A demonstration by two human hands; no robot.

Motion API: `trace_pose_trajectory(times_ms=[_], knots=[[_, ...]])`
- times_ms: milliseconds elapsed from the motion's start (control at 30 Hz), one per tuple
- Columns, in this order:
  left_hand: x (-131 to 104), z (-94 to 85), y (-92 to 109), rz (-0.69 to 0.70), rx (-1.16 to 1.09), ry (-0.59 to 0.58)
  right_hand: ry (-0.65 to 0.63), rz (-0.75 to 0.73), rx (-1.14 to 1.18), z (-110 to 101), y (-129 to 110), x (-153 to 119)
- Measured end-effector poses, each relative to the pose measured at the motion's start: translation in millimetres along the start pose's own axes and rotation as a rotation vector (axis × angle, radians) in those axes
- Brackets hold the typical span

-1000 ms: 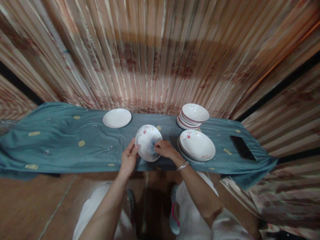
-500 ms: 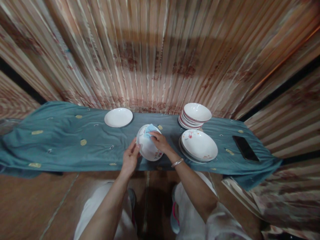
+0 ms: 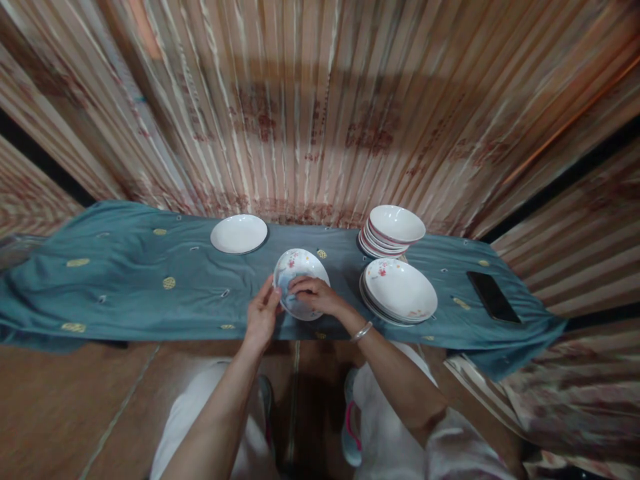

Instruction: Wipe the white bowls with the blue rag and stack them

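Observation:
A white plate with small flowers [image 3: 315, 264] is held tilted over the front of the table. My left hand [image 3: 263, 313] grips its left rim, thumb on the upper face. A light blue cloth [image 3: 286, 280], partly hidden, lies against the plate's face under the fingers of my right hand [image 3: 315, 295], which wears a silver bangle at the wrist. Right of my hands stands a stack of flowered plates [image 3: 400, 290], and behind it a stack of white bowls [image 3: 397, 225] with reddish rims.
A single white plate [image 3: 239, 234] lies at the back, left of centre. A black phone [image 3: 493, 297] rests near the right end of the teal tablecloth [image 3: 130, 273]. A pleated curtain hangs behind the table.
My right hand and the blue cloth have moved from the plate's upper part down towards its middle and left. My left hand keeps its hold on the rim.

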State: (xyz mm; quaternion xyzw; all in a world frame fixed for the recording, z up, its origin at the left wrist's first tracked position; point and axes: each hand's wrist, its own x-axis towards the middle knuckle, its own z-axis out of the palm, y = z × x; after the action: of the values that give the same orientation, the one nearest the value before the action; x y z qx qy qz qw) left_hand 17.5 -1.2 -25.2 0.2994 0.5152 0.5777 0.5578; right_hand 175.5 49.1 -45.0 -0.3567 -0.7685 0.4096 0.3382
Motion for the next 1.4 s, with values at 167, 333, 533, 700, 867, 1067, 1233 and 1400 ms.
trace_pose_trajectory(times_ms=[167,333,533,700,867,1067,1233,1400], knots=[[0,0.3,-1,0.000,-0.028,-0.001,-0.104,0.062,-0.096,-9,-1,-13],[0,0.9,-1,0.009,-0.020,-0.010,-0.151,0.197,-0.343,-17,-3,-21],[-2,2.6,-1,0.019,0.004,-0.035,-0.039,0.358,-0.661,-19,-4,-19],[-2,4.1,2,0.018,0.031,-0.028,0.114,0.408,-0.691,-19,5,-10],[-3,4.0,3,0.006,0.042,-0.033,0.222,0.389,-0.604,-21,16,5],[-2,1.2,2,0.001,0.037,-0.047,0.374,0.233,-0.245,-14,28,27],[-1,0.9,1,-0.004,0.012,-0.048,0.381,0.153,-0.044,0,24,39],[-2,-0.5,2,-0.036,-0.011,-0.012,0.307,0.089,0.058,14,8,39]])
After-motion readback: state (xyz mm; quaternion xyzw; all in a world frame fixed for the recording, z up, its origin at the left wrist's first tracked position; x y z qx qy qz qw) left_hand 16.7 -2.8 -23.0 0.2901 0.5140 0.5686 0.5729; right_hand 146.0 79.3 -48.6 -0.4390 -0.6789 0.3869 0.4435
